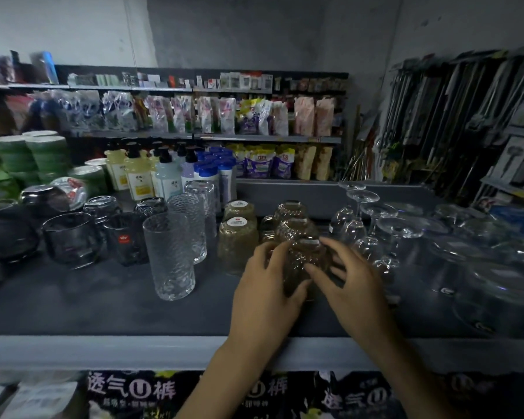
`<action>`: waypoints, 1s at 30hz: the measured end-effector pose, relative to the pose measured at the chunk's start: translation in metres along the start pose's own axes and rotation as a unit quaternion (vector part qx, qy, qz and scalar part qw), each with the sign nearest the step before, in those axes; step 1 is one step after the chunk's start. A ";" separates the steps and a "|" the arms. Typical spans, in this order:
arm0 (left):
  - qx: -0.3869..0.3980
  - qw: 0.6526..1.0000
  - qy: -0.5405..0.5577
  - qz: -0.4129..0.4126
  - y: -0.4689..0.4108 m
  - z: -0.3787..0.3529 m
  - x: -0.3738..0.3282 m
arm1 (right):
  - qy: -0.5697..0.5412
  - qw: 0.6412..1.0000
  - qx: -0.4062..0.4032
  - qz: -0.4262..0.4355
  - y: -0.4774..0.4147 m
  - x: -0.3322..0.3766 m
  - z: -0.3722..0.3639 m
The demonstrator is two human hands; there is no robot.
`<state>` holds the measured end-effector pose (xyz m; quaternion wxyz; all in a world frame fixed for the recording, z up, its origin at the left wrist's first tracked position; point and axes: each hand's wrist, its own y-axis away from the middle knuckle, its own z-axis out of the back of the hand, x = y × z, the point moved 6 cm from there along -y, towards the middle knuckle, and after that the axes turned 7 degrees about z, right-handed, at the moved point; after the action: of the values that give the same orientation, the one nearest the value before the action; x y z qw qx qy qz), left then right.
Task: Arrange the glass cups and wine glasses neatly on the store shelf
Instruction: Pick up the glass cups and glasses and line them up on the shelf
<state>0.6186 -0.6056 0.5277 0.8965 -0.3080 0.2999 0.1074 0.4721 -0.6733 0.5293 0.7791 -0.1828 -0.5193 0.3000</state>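
An amber textured glass cup (303, 261) stands upside down near the front of the dark shelf (103, 306). My left hand (266, 285) and my right hand (348, 282) curl round it from either side. Behind it more amber cups (291, 228) stand in rows, two with white stickers (238, 234). Upside-down wine glasses (372, 225) stand just to the right. Tall clear textured tumblers (170, 255) stand to the left, with dark low glasses (70, 237) further left.
Clear glass bowls and dishes (490, 267) fill the shelf's right side. Soap and shampoo bottles (167, 173) stand at the back, green stacked bowls (43, 155) at the far left. A dark round pot (3, 228) sits at the left edge. Packaged goods hang below the shelf lip.
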 end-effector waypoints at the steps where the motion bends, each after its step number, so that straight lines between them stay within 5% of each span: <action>1: 0.003 1.000 -0.002 -0.003 0.000 -0.003 0.001 | -0.013 1.000 -0.004 0.002 0.000 -0.003 -0.001; 9: -0.027 0.999 -0.029 -0.036 0.006 -0.003 0.002 | 0.018 1.000 -0.002 0.009 0.003 -0.007 0.001; 15: -0.109 0.986 -0.068 -0.103 0.030 0.064 0.009 | 0.096 0.981 -0.068 0.154 0.009 0.056 -0.004; 20: -0.224 0.947 -0.209 -0.095 0.021 0.138 0.032 | 0.134 0.957 0.055 0.251 -0.036 0.115 -0.060; 30: -0.113 0.977 -0.181 0.024 -0.007 0.152 0.095 | 0.285 0.896 0.314 0.132 -0.097 0.138 -0.173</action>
<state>0.7688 -0.5171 0.5693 0.8925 -0.3756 0.1258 0.2157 0.6963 -0.6510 0.6152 0.8640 -0.0727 -0.1245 0.4824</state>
